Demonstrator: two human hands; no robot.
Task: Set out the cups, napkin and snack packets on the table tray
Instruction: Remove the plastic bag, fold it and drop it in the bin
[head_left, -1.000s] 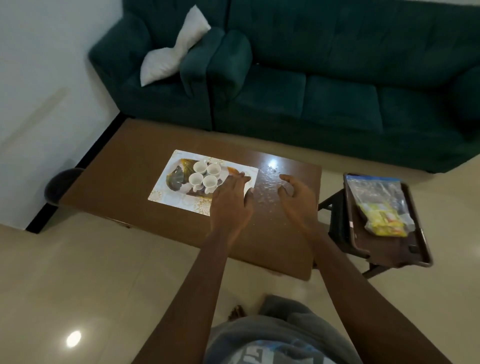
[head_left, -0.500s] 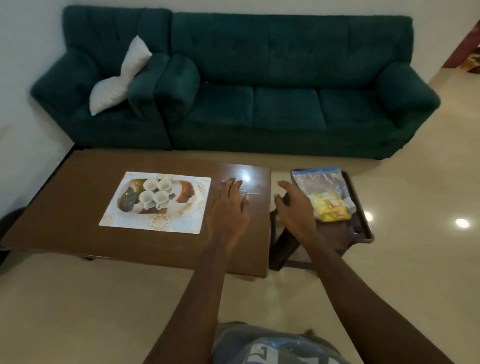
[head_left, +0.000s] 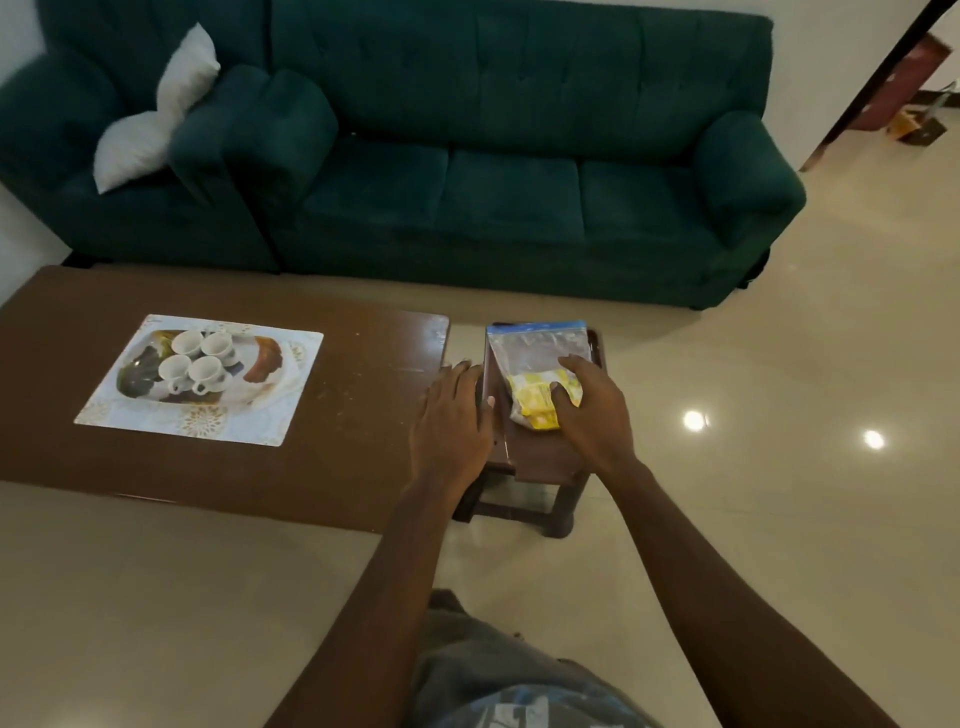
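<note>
Several white cups (head_left: 195, 361) stand together on a patterned white tray (head_left: 249, 421) on the brown coffee table (head_left: 353, 457). To the table's right, a clear zip bag (head_left: 530, 348) with yellow snack packets (head_left: 530, 395) inside lies on a small dark stool (head_left: 540, 457). My right hand (head_left: 592, 410) lies on the bag's right side, fingers spread over it and the thumb on the yellow packets. My left hand (head_left: 452, 415) hovers flat over the table's right end, fingertips at the stool's left edge. I see no napkin.
A green sofa (head_left: 493, 182) with a white pillow (head_left: 150, 130) runs behind the table. A narrow gap separates table and stool. Glossy tiled floor (head_left: 779, 415) lies to the right and in front, and a doorway opens at the far right.
My view swung right. My right hand moved from the table's end across to the stool and landed on the zip bag. My left hand followed to the table's right edge.
</note>
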